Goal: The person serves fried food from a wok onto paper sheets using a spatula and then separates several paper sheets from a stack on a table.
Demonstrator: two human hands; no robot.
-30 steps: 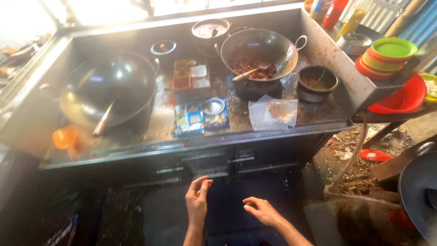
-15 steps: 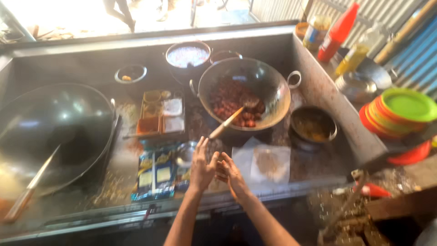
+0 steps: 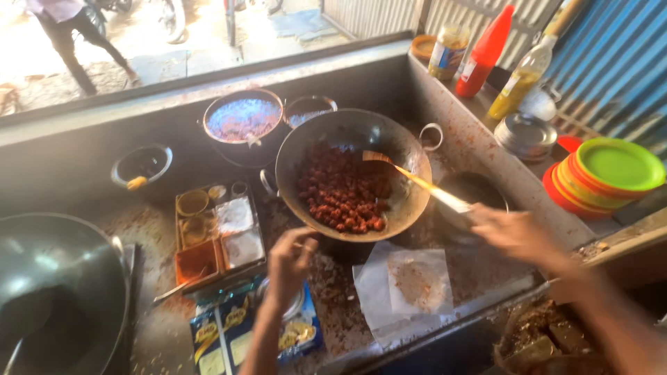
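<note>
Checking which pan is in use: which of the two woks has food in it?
The wok right of the spice tray holds reddish-brown pieces, stirred by the right hand; the large left wok looks empty.

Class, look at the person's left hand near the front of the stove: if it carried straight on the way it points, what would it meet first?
The left hand points up and away from the person, so it would probably first meet the near rim of the wok holding the red-brown food. Depth is uncertain; it may already touch a handle there.

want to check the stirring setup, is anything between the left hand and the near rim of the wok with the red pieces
Nothing visible. The left hand sits right at the wok near rim, apparently touching it. The right hand holds the spatula, whose blade rests inside the wok.
</note>
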